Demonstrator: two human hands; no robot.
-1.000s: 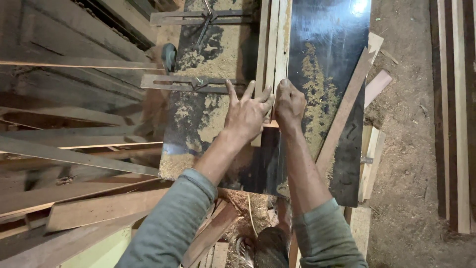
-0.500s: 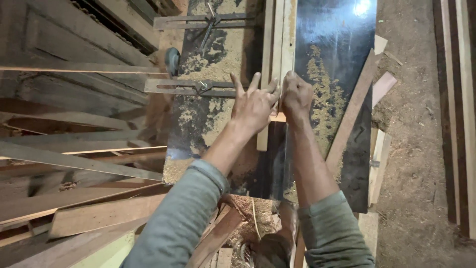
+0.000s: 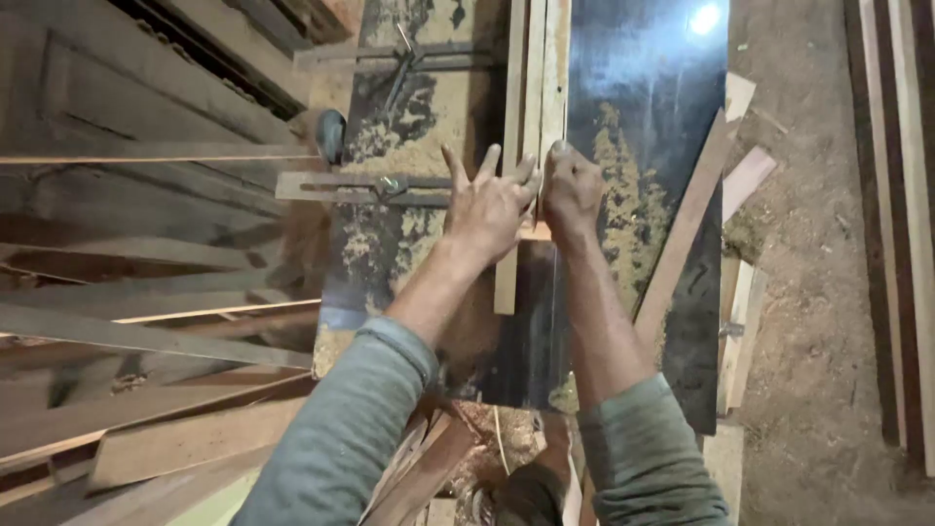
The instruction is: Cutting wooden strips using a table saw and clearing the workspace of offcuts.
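Sawdust [image 3: 419, 136] lies in pale, gritty drifts over a dark, glossy table [image 3: 643, 97], thickest on its left half and in a streaky patch beside the right hand; a bright glare spot shows near the table's far edge. Two hands press on a bundle of slats [image 3: 534, 88], long thin strips of pale, rough-sawn wood that run lengthwise down the middle of the table, one strip reaching closer to the person than the rest. The left hand [image 3: 487, 205] lies flat and open on the slats, fingers spread and pointing away, palm down on the wood; the right hand [image 3: 573, 190] is curled into a loose fist just beside it, knuckles up, fingertips bearing down on the right-hand strip; whether it actually grips the strip cannot be told. Both forearms are bare, with grey-green sleeves [image 3: 341, 438] pushed up near the elbows. A flat metal bar [image 3: 360, 185] with a long slot and a bolt lies crosswise left of the left hand; a longer plank [image 3: 682, 234] leans diagonally at the table's right edge. Rough planks [image 3: 146, 321] are stacked at left; short offcuts [image 3: 745, 175] lie on the dusty earth floor at right.
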